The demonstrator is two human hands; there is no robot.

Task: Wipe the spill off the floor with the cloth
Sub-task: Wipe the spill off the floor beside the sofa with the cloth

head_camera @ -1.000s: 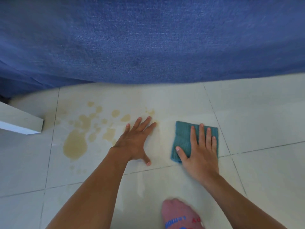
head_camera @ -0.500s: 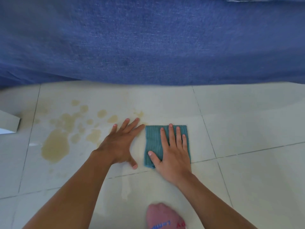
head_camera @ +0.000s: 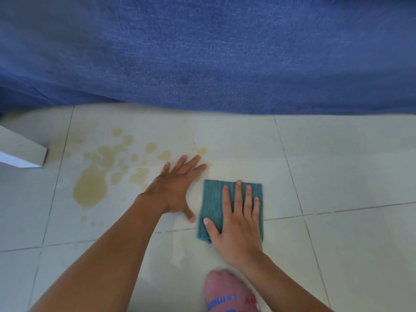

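A yellowish-brown spill (head_camera: pixel 91 188) lies in a large puddle and several smaller drops on the pale tiled floor (head_camera: pixel 337 176), left of centre. A folded teal cloth (head_camera: pixel 212 203) lies flat on the tiles to the right of the spill. My right hand (head_camera: pixel 238 219) presses flat on the cloth with fingers spread. My left hand (head_camera: pixel 174 188) rests flat on the bare floor between the cloth and the spill, its fingertips at the spill's right edge, holding nothing.
A blue fabric-covered piece of furniture (head_camera: pixel 202 52) fills the upper half, its lower edge just beyond the spill. A white furniture corner (head_camera: pixel 20 152) juts in at the left. A pink sock with printed letters (head_camera: pixel 229 293) shows at the bottom.
My right hand slid the cloth leftwards towards my left hand, then pulled it back towards me and a little to the right. My left hand stayed planted on the floor.
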